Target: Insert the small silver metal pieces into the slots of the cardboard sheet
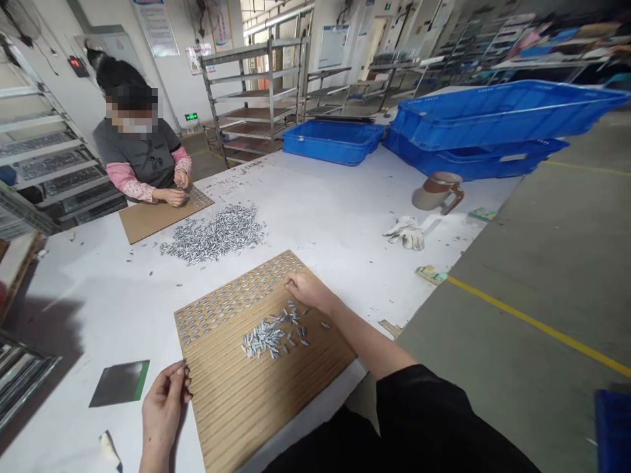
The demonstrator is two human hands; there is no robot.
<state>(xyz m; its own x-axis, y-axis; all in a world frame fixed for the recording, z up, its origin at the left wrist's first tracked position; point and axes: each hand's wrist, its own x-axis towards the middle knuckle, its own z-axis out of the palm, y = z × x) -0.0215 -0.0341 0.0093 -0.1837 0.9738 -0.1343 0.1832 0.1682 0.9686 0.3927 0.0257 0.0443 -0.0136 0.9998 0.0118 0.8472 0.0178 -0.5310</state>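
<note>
A ridged brown cardboard sheet (231, 401) lies in front of me on the white table. Rows of small silver leaf-shaped pieces (217, 305) line its far end, and a loose heap of the same pieces (266, 338) sits near its middle. My right hand (308, 290) is closed over the sheet, fingertips at the right part of the rows; whatever they pinch is hidden. Beside the sheet's left edge, my left hand (165, 401) has its thumb and fingers pressed together. I cannot make out what, if anything, is in them.
Across the table (335, 203) a person (148, 157) handles pieces over another cardboard sheet (148, 223). A big pile of silver pieces (217, 233) lies between us. Blue crates (325, 144), a brown mug (438, 190) and white gloves (407, 233) stand right; a dark plate (116, 384) lies left.
</note>
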